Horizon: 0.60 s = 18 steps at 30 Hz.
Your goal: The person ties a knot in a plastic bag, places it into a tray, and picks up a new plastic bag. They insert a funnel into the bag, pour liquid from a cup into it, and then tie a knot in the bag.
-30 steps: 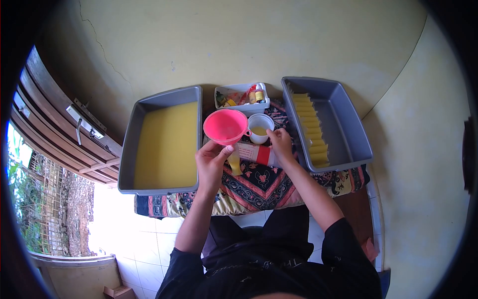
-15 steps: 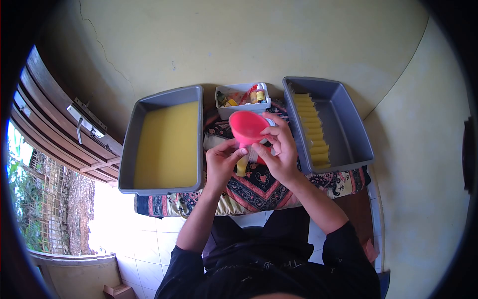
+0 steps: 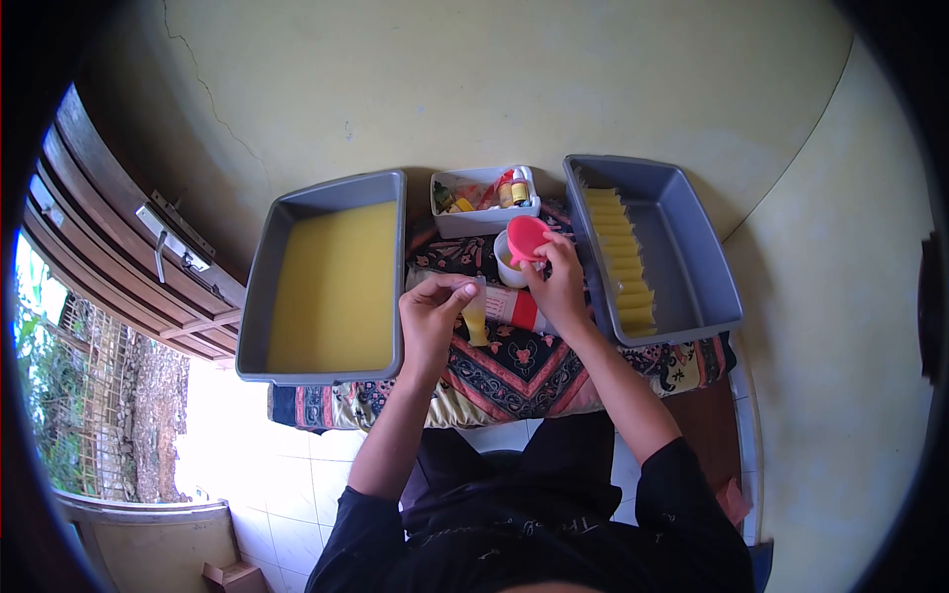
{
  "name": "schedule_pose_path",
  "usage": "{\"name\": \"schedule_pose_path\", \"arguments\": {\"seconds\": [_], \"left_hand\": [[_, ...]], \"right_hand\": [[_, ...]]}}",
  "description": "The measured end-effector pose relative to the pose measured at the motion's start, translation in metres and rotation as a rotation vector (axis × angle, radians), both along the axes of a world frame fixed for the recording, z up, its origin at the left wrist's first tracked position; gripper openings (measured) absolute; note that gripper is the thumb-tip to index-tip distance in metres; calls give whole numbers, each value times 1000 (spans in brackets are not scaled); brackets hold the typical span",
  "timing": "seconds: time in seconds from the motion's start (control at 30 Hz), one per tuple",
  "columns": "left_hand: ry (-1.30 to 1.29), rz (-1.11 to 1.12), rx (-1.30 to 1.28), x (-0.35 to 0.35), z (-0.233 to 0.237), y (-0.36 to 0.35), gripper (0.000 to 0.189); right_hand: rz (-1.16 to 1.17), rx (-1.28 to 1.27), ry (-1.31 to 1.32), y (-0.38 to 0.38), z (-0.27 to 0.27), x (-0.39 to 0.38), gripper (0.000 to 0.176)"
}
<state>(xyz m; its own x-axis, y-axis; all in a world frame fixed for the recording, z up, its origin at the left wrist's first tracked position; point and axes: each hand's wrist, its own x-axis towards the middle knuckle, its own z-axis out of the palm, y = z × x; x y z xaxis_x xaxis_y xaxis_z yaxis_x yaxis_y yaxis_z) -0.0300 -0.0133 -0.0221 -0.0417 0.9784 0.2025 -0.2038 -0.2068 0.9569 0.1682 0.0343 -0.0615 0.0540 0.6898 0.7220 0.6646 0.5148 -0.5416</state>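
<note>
Right hand (image 3: 559, 287) is closed on the pink funnel (image 3: 527, 239), fingertips pinching its rim. The funnel is tipped on its side right at the cup (image 3: 506, 262), against the cup's right edge. The cup is white, with what looks like a bit of yellow liquid inside.

Left hand (image 3: 435, 308) is just below-left of the cup, thumb and fingers pinched shut on the top of a small clear pouch (image 3: 475, 318); the pouch hangs from the fingers with yellow liquid in its lower end; it's just below the cup and apart from the funnel.

A bottle (image 3: 514, 304) with a red band lies on its side right below the cup, between the two hands; can't tell if the pouch touches it.

Left of the cup there's a grey tray (image 3: 257, 296) full of yellow liquid; right of the cup is a second tray (image 3: 687, 247) with a row of filled yellow packs; just behind the cup is a white box (image 3: 474, 222) of little bottles. It all sits on a patterned cloth (image 3: 514, 371) spreading out below the cup.
</note>
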Motion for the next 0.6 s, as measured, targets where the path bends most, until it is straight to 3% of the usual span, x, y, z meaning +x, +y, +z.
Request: {"name": "schedule_pose_path", "arguments": {"seconds": [0.27,0.33,0.37,0.43,0.57,0.6], "left_hand": [[-35,-48,16,-2,4,-1,8],[-51,-85,66,-1,8,-3,8],[-53,-87,62,0,11,-5,8],[-35,-173,17,2,18,-7,6],[21,-225,-9,9,22,-7,12],[-64,-209,1,11,19,-4,15]], "right_hand": [[18,8,-61,-22,23,-9,27],[365,-38,78,-35,38,-11,30],[363,-42,77,-45,46,-15,30],[503,-252,113,-59,57,-24,22],[413,-127,93,-59,56,-27,9],[416,-126,91,-59,60,-27,9]]}}
